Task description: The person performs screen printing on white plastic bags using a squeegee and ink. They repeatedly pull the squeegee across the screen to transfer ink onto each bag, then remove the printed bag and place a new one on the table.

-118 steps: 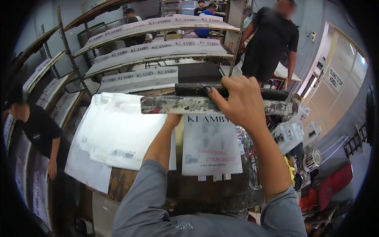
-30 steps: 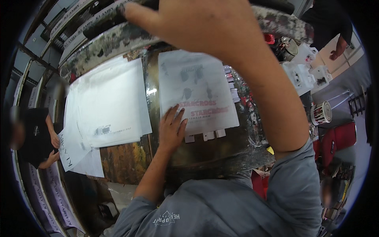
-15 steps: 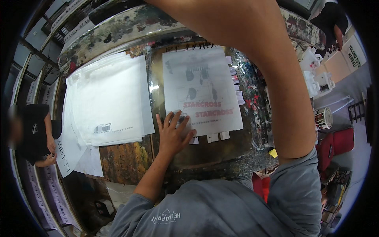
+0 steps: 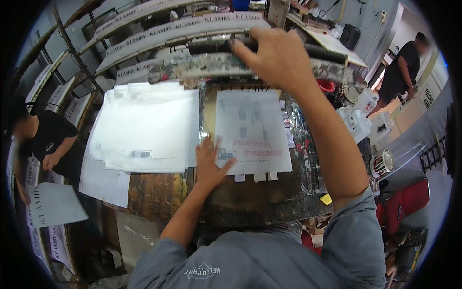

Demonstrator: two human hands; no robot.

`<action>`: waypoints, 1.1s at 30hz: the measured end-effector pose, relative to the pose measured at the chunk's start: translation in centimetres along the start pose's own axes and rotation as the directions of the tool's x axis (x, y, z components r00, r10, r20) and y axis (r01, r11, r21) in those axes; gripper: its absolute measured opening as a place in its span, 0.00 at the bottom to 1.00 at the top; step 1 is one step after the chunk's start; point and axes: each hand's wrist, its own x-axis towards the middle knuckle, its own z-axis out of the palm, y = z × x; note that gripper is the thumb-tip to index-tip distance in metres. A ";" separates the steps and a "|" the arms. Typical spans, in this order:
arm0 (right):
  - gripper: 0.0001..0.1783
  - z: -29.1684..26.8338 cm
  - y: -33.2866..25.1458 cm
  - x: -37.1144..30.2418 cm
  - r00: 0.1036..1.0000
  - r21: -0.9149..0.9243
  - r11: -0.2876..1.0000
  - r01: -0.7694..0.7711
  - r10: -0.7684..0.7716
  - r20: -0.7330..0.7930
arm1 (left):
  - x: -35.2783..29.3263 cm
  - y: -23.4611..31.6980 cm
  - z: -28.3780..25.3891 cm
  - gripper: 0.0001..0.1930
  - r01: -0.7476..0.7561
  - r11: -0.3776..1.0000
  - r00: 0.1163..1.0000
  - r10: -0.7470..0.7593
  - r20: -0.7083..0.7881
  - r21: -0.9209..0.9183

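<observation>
white plastic under our left hand (image 4: 210, 163): the palm lies flat, fingers spread, pressing the lower left corner of the printed bag (image 4: 252, 132) down on the ink-stained desk (image 4: 269, 195). our right hand (image 4: 277, 57) is closed in a full grip over the squeegee (image 4: 250, 62), a long ink-smeared bar with a dark handle, held raised just beyond the bag's top edge.

to do this step well, we judge that the left palm should hold the bag steady and flat while the bar stays lifted, so the sheet does not cling or skew. we would keep fingertips off the red lettering and the grey marks, which may be wet, and press only on the bare margin. the small tape tabs at the bag's bottom edge look like register stops, so the sheet should sit against them.

counting outward: one bag on the printing spot; one squeegee; three tape tabs under the bag's lower edge. just left, touching the printing area, lies one stack of blank bags (image 4: 144, 127), too many layers to count, with a loose white sheet (image 4: 103, 183) below it. two other people are in view: one in black at far left (image 4: 45, 139) holding a sheet, one in black standing far right (image 4: 404, 72). racks of printed bags (image 4: 183, 29) fill the shelves behind, at least four tiers.
</observation>
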 end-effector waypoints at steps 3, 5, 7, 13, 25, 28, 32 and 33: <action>0.39 -1.1 -2.0 -3.3 0.991 -0.038 0.998 -0.046 0.050 0.122 | 2.7 -1.1 -7.6 0.53 0.159 0.528 0.921 -0.383 -0.066 -0.834; 0.44 -0.5 -3.7 -8.2 0.997 -0.063 0.998 -0.009 0.014 0.073 | 2.3 -2.2 -11.9 0.56 0.055 0.278 0.973 -0.232 -0.012 -0.959; 0.47 0.2 -4.3 -14.0 0.949 -0.020 0.999 0.025 -0.017 0.315 | 0.6 -3.0 -13.1 0.53 0.200 0.363 0.969 -0.211 0.129 -0.910; 0.22 3.7 -5.0 -25.1 0.630 0.183 0.966 -0.185 -0.026 0.776 | -8.8 -5.1 -6.1 0.53 0.335 0.913 0.942 -0.324 0.088 -0.231; 0.19 20.2 1.9 -22.9 0.870 0.173 0.982 -0.071 -0.024 0.493 | -10.6 -8.0 -3.7 0.54 0.269 0.960 0.954 -0.276 0.114 0.071; 0.17 28.0 7.0 -17.8 0.901 0.172 0.980 -0.102 0.018 0.433 | -10.2 -7.7 -4.4 0.60 0.313 0.950 0.935 -0.312 0.170 0.023; 0.25 33.0 12.0 -10.1 0.808 0.084 0.995 -0.050 -0.009 0.589 | -10.0 -7.1 -4.5 0.62 0.291 0.954 0.955 -0.286 0.074 -0.076; 0.28 33.5 13.7 -7.8 0.777 0.137 0.988 -0.073 -0.030 0.629 | -10.2 -7.0 -4.2 0.65 0.300 0.947 0.954 -0.298 0.037 -0.112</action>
